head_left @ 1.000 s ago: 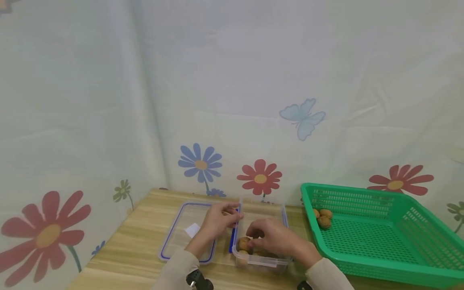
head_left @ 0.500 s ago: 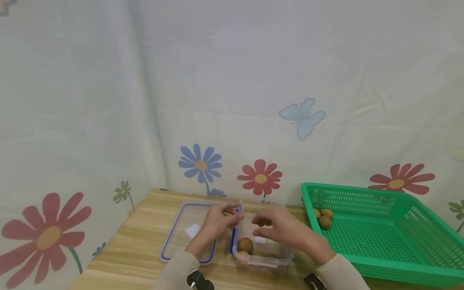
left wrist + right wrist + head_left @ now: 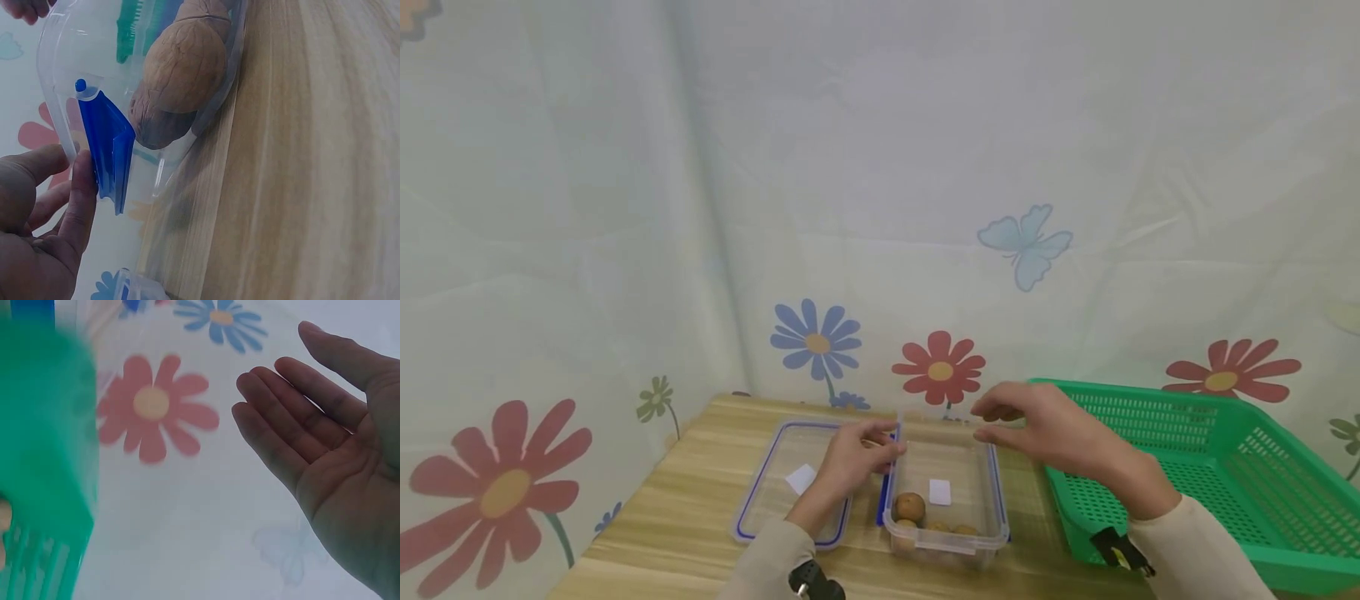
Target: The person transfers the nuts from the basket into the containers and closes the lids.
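Note:
A clear plastic food container [image 3: 951,542] stands uncovered on the table with several walnuts [image 3: 910,507] at its near end. My left hand [image 3: 850,457] pinches the container's left rim between thumb and fingers. In the left wrist view, its fingertips lie beside a blue clasp [image 3: 109,147] hanging down the wall. A walnut [image 3: 185,65] shows through the clear side there. My right hand [image 3: 1052,429] hovers between the container and the green basket [image 3: 1285,560]. In the right wrist view, its fingers [image 3: 300,412] are extended, the palm bare. The walnuts in the basket's left corner are hidden behind my right hand in the head view.
A clear lid with a blue seal [image 3: 763,508] lies flat left of the container, with a white paper square [image 3: 801,478] on it. Another white square [image 3: 939,492] shows in the container. A flowered curtain [image 3: 880,208] hangs behind the wooden table [image 3: 655,508].
My right hand has let go of a walnut in the container, then risen and moved right toward the green basket. The left hand stays on the rim.

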Motion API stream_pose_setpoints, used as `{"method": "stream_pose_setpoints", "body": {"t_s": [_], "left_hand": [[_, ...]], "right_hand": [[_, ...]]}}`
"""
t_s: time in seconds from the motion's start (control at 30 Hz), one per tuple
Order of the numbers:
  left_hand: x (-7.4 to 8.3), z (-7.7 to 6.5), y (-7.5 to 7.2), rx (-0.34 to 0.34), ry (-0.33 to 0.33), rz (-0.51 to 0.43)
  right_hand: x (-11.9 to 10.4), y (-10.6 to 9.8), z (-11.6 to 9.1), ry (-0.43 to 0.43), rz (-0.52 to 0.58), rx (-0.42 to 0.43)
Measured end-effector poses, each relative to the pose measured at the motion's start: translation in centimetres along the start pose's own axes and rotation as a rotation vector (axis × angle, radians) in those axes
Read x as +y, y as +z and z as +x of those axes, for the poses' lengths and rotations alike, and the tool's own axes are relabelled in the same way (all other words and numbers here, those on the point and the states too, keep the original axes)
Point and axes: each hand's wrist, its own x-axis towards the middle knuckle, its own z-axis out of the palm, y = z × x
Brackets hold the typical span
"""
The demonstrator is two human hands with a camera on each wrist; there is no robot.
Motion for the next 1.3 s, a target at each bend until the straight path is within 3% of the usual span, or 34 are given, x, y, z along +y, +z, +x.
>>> {"method": "stream_pose_setpoints", "body": {"t_s": [0.27, 0.47, 0.97, 1.3], "left_hand": [[0.0, 0.0, 0.1, 0.006, -0.012, 0.011], [0.1, -0.1, 0.1, 0.003, -0.012, 0.021], [0.2, 0.1, 0.0, 0.006, -0.017, 0.040], [0.4, 0.1, 0.1, 0.005, -0.029, 0.029]], "right_hand": [[3.6, -3.0, -0.7, 0.063, 0.009, 0.009], [6.6, -4.0, -1.0, 0.108, 0.045, -0.010], [12.5, -4.1, -1.2, 0.179, 0.034, -0.094], [14.8, -3.5, -1.3, 0.219, 0.020, -0.135]]}}
